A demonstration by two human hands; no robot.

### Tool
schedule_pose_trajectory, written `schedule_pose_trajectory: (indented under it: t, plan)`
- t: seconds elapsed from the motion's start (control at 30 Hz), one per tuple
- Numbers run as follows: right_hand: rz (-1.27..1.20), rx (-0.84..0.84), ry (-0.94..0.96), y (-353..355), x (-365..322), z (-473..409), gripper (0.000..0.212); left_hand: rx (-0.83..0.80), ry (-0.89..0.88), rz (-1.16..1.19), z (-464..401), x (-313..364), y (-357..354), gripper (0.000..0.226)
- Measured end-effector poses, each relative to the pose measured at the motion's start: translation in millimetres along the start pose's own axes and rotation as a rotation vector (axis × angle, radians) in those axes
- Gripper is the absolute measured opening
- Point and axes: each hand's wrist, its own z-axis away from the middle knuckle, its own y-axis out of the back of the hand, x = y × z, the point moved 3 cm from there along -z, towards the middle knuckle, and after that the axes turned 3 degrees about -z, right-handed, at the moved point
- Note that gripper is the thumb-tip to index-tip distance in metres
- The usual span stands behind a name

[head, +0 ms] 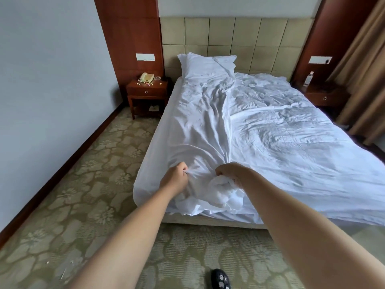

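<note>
The white sheet (200,142) lies rumpled along the left half of the bed (208,223), with its foot end bunched at the near corner. The step looks like gathering it for a pull (to strip or to straighten, I cannot tell which). The next move calls for an even tug toward the foot. The left hand (175,179) pinches a fold in curled fingers and the right hand (229,173) clutches a wad, both arms stretched forward.

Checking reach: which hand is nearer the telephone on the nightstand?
Left. The left hand grips the sheet right of the telephone; the right hand grips it farther right.
</note>
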Motion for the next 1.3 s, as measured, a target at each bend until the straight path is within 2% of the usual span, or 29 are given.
schedule_pose_trajectory:
  t: [0.07, 0.13, 0.23, 0.37, 0.5, 0.6, 0.77, 0.83, 0.93, 1.03, 1.1, 1.2, 1.3]
  plan:
    - [-0.057, 0.03, 0.017, -3, 9, 0, 0.014, -0.013, -0.012, -0.005, -3, 3, -2, 0.014]
    - [-0.185, 0.048, 0.036, -5, 10, 0, 0.011, -0.081, -0.074, -0.046, -3, 1, -4, 0.014]
    - [-0.48, 0.101, 0.064, 1, -1, 0, 0.009, -0.148, -0.208, -0.121, 5, -1, -1, 0.032]
    - [-0.679, 0.105, 0.076, -4, -4, 8, 0.016, -0.074, -0.332, -0.26, 6, -6, 8, 0.03]
    - [-0.785, 0.066, 0.045, -16, -3, 8, 0.019, -0.078, -0.359, -0.368, 6, -20, 11, 0.044]
    - [-0.837, 0.023, 0.085, -18, -24, 10, 0.023, -0.082, -0.336, -0.272, 4, -21, 20, 0.06]
    - [-0.818, -0.01, 0.163, -23, -56, 8, 0.02, 0.067, -0.245, -0.244, -13, -27, 29, 0.04]
    - [-0.818, -0.018, 0.173, -25, -61, 7, 0.019, 0.141, -0.173, -0.209, -18, -31, 26, 0.026]
    - [-0.845, -0.037, 0.197, -25, -67, 0, 0.019, 0.155, -0.032, -0.169, -22, -42, 16, 0.016]
    - [-0.845, -0.027, 0.226, -17, -72, -5, 0.018, 0.039, 0.092, 0.016, -24, -54, 3, 0.025]
    - [-0.835, -0.016, 0.237, -11, -71, -9, 0.017, -0.139, 0.127, 0.064, -23, -44, -5, 0.023]
    - [-0.842, 0.037, 0.219, -2, -63, -14, 0.02, -0.435, 0.142, -0.052, -11, -18, -21, 0.017]
    - [-0.838, 0.119, 0.161, 4, -53, -22, 0.012, -0.57, 0.153, -0.112, 1, -5, -27, 0.018]
